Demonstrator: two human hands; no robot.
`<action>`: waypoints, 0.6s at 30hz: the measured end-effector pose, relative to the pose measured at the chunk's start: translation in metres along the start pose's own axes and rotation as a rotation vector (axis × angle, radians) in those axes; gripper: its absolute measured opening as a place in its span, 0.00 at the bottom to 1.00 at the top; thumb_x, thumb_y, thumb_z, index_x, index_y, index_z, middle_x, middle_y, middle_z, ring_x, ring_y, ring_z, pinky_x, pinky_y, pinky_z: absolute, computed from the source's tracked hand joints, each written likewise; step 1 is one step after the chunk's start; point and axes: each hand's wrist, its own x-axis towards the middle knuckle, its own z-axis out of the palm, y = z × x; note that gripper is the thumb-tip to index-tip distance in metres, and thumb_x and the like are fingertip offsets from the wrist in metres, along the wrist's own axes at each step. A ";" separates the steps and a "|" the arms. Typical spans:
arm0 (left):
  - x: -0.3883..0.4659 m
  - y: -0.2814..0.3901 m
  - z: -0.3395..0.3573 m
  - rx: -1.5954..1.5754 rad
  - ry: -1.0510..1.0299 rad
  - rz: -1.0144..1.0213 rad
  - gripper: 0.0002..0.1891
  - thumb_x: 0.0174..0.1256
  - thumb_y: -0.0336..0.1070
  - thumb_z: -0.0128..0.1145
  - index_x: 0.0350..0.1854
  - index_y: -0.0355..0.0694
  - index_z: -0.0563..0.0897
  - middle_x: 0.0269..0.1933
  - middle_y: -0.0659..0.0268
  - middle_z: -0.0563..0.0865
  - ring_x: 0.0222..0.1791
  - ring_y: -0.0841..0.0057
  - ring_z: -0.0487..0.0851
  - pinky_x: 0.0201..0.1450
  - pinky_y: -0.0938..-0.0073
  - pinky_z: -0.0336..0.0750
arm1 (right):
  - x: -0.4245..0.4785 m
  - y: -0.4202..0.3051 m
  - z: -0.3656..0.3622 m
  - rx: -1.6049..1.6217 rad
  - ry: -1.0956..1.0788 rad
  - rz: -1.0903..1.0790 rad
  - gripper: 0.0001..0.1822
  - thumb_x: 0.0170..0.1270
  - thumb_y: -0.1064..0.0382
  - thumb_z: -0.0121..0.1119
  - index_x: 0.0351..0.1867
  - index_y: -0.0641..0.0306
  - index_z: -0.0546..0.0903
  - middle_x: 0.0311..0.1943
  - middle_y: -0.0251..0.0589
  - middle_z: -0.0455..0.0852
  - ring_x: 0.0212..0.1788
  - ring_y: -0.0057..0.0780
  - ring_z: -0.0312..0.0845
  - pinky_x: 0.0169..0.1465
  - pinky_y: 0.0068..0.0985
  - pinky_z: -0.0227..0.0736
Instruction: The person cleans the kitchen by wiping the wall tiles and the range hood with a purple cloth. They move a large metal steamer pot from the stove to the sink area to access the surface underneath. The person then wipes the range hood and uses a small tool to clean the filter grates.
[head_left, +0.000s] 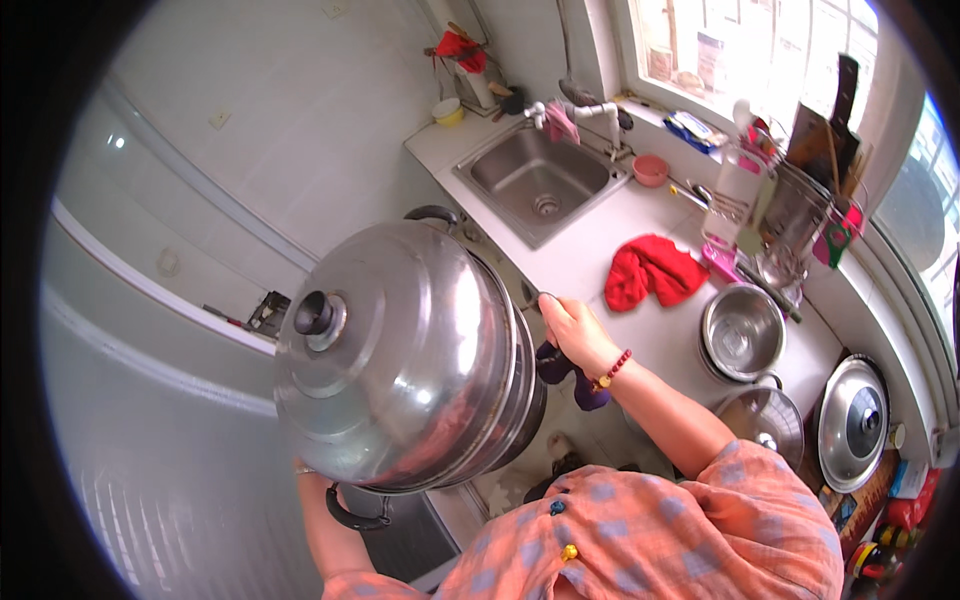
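A large stacked stainless-steel steamer pot (397, 352) is tilted in front of me, with its domed lid on. The lid has a black knob (315, 313). Two black side handles show, one at the far rim (433, 214) and one at the near rim (356, 517). My right hand (574, 330) is closed in a fist at the pot's right side, around what looks like a handle of its lower part. My left forearm reaches up behind the pot's left edge, which hides the hand itself.
Right of the pot, the white counter (540, 259) bears a steel sink (540, 180), a red cloth (652, 271), steel bowls (742, 330) and pot lids (855, 424). Knives and utensils stand in a metal holder (795, 199) by the window. A frosted sliding panel (150, 420) rises on the left.
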 end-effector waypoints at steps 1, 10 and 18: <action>0.018 0.004 0.002 -0.006 -0.004 -0.007 0.23 0.74 0.51 0.44 0.60 0.40 0.75 0.55 0.63 0.82 0.53 0.65 0.80 0.53 0.64 0.77 | 0.012 -0.003 0.001 -0.029 -0.005 0.028 0.27 0.70 0.46 0.46 0.30 0.75 0.77 0.20 0.45 0.78 0.26 0.30 0.74 0.34 0.33 0.69; 0.196 0.040 0.043 0.006 -0.067 -0.035 0.24 0.74 0.53 0.43 0.61 0.41 0.75 0.58 0.63 0.81 0.55 0.64 0.79 0.56 0.62 0.76 | 0.161 -0.035 0.045 0.002 0.085 0.043 0.28 0.70 0.46 0.47 0.28 0.75 0.77 0.20 0.43 0.79 0.26 0.31 0.75 0.35 0.32 0.70; 0.342 0.077 0.072 0.051 -0.063 -0.007 0.26 0.73 0.54 0.43 0.62 0.41 0.75 0.59 0.62 0.81 0.57 0.62 0.79 0.58 0.61 0.75 | 0.330 -0.049 0.092 -0.038 0.068 0.025 0.29 0.69 0.44 0.47 0.27 0.74 0.79 0.22 0.48 0.82 0.29 0.37 0.79 0.39 0.35 0.72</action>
